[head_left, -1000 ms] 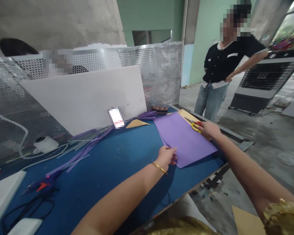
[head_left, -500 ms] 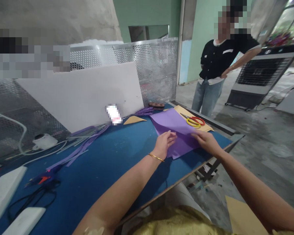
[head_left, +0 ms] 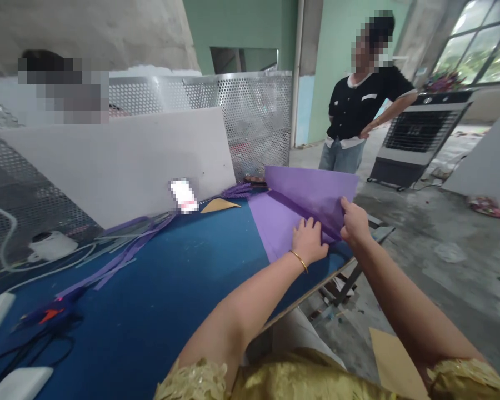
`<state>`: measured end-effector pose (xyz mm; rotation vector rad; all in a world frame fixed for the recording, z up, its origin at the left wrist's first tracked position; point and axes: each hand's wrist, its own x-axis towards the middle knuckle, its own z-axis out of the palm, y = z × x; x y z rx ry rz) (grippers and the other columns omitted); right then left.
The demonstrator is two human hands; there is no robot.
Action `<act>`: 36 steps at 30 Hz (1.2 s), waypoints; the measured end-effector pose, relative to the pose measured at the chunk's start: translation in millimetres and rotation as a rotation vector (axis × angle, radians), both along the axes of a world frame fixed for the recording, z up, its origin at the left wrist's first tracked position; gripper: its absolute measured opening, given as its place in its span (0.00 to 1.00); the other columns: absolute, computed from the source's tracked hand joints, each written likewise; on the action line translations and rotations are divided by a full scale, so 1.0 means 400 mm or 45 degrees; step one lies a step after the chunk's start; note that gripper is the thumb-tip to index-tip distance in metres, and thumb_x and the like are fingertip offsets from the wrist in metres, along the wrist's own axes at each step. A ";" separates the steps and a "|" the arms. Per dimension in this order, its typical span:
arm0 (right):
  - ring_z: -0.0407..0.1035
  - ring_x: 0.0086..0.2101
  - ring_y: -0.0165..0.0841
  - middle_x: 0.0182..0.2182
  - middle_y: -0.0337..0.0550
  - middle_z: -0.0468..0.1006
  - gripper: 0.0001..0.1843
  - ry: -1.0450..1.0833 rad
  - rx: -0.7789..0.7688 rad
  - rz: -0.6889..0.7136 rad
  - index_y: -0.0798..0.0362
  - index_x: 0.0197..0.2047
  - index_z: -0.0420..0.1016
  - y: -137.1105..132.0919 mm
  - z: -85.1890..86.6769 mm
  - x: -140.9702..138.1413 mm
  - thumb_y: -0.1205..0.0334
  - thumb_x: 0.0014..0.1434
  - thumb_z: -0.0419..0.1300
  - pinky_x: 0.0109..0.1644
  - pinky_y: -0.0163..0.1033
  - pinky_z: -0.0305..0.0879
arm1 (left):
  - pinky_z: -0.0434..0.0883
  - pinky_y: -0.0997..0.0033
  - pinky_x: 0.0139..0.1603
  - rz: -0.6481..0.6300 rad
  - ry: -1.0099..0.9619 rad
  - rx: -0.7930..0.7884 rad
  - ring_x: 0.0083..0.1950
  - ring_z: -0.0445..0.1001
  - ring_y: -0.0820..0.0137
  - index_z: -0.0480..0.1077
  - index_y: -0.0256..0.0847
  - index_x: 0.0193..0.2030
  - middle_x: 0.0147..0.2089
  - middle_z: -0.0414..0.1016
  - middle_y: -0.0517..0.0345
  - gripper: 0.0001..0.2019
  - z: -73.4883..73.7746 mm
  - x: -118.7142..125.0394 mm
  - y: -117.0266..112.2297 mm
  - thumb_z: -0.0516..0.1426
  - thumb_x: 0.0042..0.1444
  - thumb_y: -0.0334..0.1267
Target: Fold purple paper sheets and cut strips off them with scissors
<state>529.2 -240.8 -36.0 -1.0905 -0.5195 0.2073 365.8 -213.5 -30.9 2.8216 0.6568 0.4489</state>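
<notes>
A top purple paper sheet (head_left: 312, 191) stands lifted, tilted up from the stack of purple sheets (head_left: 270, 222) on the blue table (head_left: 170, 289). My right hand (head_left: 353, 222) pinches the raised sheet at its near right edge. My left hand (head_left: 308, 241), with a gold bangle on the wrist, lies with fingers stretched flat on the lower purple sheets, next to the fold line. The scissors are hidden behind the raised sheet.
A white board (head_left: 116, 161) leans on a perforated metal screen (head_left: 250, 116). Purple strips (head_left: 120, 255), a tan paper triangle (head_left: 219, 205), a glue gun (head_left: 45, 316) and cables lie on the table. A person in a black top (head_left: 358, 111) stands beside an air cooler (head_left: 416, 139).
My right hand left the scissors, took hold of the top purple sheet's edge and raised it upright. My left hand slid right onto the sheets beneath. The view turned right.
</notes>
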 end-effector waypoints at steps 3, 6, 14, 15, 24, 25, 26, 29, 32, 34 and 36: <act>0.64 0.23 0.29 0.19 0.30 0.67 0.27 -0.026 -0.023 -0.033 0.48 0.25 0.61 -0.013 0.015 -0.004 0.36 0.47 0.69 0.27 0.37 0.68 | 0.65 0.42 0.63 -0.150 0.101 0.056 0.69 0.58 0.47 0.67 0.41 0.63 0.65 0.67 0.43 0.24 0.006 0.034 0.019 0.54 0.62 0.46; 0.63 0.22 0.29 0.18 0.31 0.66 0.28 -0.094 -0.077 -0.031 0.49 0.26 0.63 -0.021 0.027 -0.016 0.33 0.49 0.66 0.26 0.36 0.66 | 0.71 0.53 0.58 -0.294 0.217 0.134 0.61 0.66 0.54 0.72 0.41 0.57 0.57 0.73 0.44 0.18 0.022 0.056 0.059 0.53 0.62 0.37; 0.54 0.22 0.27 0.18 0.32 0.61 0.26 -0.453 -0.320 -0.091 0.51 0.23 0.64 -0.051 0.028 -0.044 0.37 0.55 0.61 0.25 0.35 0.53 | 0.71 0.58 0.49 -0.393 0.289 0.312 0.56 0.70 0.52 0.76 0.43 0.54 0.57 0.72 0.39 0.20 0.038 0.064 0.110 0.61 0.53 0.33; 0.54 0.22 0.28 0.19 0.33 0.62 0.26 -0.500 -0.350 -0.112 0.51 0.23 0.65 -0.054 0.025 -0.047 0.37 0.56 0.60 0.26 0.35 0.54 | 0.71 0.59 0.49 -0.417 0.275 0.318 0.56 0.70 0.53 0.76 0.42 0.52 0.55 0.73 0.40 0.18 0.039 0.063 0.108 0.61 0.53 0.33; 0.63 0.27 0.35 0.22 0.40 0.70 0.23 -0.788 -0.559 -0.452 0.51 0.28 0.71 -0.072 0.024 -0.031 0.41 0.62 0.51 0.35 0.39 0.60 | 0.66 0.57 0.56 -0.415 -0.191 0.189 0.56 0.68 0.56 0.78 0.43 0.33 0.47 0.77 0.47 0.05 0.069 -0.045 0.111 0.61 0.49 0.31; 0.64 0.28 0.36 0.23 0.41 0.72 0.24 -0.814 -0.575 -0.475 0.51 0.30 0.72 -0.075 0.024 -0.028 0.41 0.63 0.50 0.36 0.40 0.61 | 0.66 0.56 0.57 -0.337 -0.297 0.155 0.56 0.68 0.56 0.78 0.43 0.34 0.49 0.77 0.48 0.06 0.071 -0.070 0.115 0.62 0.47 0.31; 0.66 0.29 0.37 0.25 0.43 0.73 0.24 -0.842 -0.588 -0.489 0.51 0.32 0.74 -0.079 0.024 -0.028 0.41 0.64 0.49 0.37 0.40 0.62 | 0.66 0.56 0.57 -0.239 -0.411 0.118 0.56 0.68 0.56 0.78 0.44 0.34 0.50 0.77 0.49 0.08 0.073 -0.095 0.121 0.61 0.46 0.30; 0.70 0.32 0.41 0.30 0.47 0.78 0.27 -0.942 -0.624 -0.481 0.53 0.40 0.77 -0.093 0.016 -0.041 0.42 0.66 0.45 0.38 0.42 0.64 | 0.68 0.57 0.58 0.099 -0.775 -0.005 0.56 0.70 0.59 0.77 0.44 0.36 0.52 0.76 0.49 0.14 0.072 -0.164 0.148 0.54 0.48 0.25; 0.74 0.33 0.42 0.33 0.48 0.82 0.26 -1.090 -0.678 -0.356 0.51 0.46 0.79 -0.109 0.000 -0.071 0.44 0.66 0.46 0.39 0.42 0.66 | 0.70 0.59 0.57 0.329 -1.068 -0.128 0.53 0.75 0.62 0.75 0.43 0.34 0.49 0.77 0.50 0.17 0.067 -0.215 0.185 0.48 0.50 0.23; 0.76 0.34 0.42 0.35 0.48 0.84 0.24 -1.211 -0.719 -0.216 0.49 0.48 0.80 -0.119 -0.015 -0.094 0.45 0.65 0.48 0.39 0.41 0.67 | 0.72 0.60 0.55 0.404 -1.213 -0.205 0.50 0.77 0.63 0.74 0.43 0.32 0.46 0.79 0.51 0.15 0.065 -0.245 0.208 0.48 0.51 0.25; 0.77 0.35 0.42 0.37 0.48 0.85 0.23 -1.316 -0.767 -0.093 0.47 0.49 0.81 -0.125 -0.031 -0.113 0.46 0.64 0.49 0.40 0.41 0.68 | 0.73 0.61 0.53 0.456 -1.338 -0.271 0.47 0.78 0.63 0.71 0.42 0.30 0.43 0.79 0.51 0.11 0.070 -0.279 0.224 0.49 0.53 0.28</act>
